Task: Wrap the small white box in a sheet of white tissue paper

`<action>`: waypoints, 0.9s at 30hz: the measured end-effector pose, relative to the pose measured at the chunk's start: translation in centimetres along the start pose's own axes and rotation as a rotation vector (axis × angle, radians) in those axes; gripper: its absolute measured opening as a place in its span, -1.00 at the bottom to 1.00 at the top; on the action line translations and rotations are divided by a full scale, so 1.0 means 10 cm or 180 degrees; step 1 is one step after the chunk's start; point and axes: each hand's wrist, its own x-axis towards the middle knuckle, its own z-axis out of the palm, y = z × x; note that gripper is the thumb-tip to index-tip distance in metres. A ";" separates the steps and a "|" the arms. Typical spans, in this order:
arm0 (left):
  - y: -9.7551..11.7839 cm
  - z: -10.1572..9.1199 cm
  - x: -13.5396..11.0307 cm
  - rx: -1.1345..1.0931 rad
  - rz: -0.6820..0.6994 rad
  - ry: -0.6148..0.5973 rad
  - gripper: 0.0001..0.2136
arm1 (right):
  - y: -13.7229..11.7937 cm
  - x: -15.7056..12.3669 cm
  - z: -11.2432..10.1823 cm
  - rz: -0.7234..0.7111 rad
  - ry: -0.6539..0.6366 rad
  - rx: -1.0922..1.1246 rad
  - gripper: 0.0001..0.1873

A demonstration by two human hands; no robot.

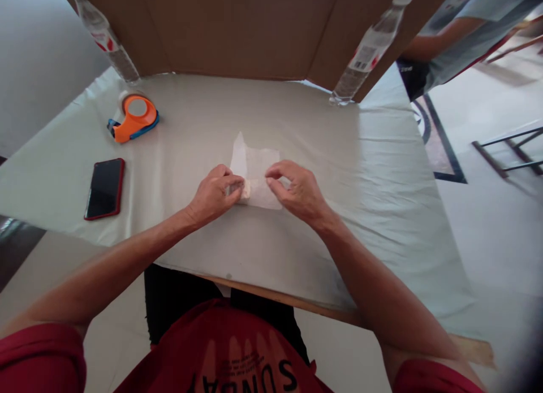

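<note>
A thin, whitish, see-through sheet [262, 161] lies on the cloth-covered table in front of me, with a pointed flap standing out at its upper left. On its left part sits a small cream-coloured bundle [246, 190], partly covered by my fingers. My left hand [214, 194] is closed in a pinch at the bundle's left side. Over the sheet's right part, my right hand [297, 190] has its thumb and forefinger brought together. Whatever lies between those right fingertips is too small to make out.
An orange and blue tape dispenser [138, 117] and a red-cased phone [105, 188] lie to the left. A brown cardboard panel [241, 31] stands at the back, flanked by a left bottle [106, 39] and a right bottle [367, 54]. Another person's arm [445, 39] shows at upper right.
</note>
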 end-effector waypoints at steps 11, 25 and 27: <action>-0.01 0.16 -0.07 0.0297 0.0391 0.0283 -0.82 | 0.14 -0.16 0.01 0.1633 -0.0687 -0.0150 -0.36; -0.18 0.32 -0.12 0.0096 0.0906 0.0652 -0.74 | 0.05 -0.10 0.13 0.1877 -0.0563 -0.0427 -0.26; -0.18 0.32 -0.12 0.0112 0.0983 0.0697 -0.74 | 0.07 -0.08 0.18 0.1920 -0.0462 -0.0211 -0.22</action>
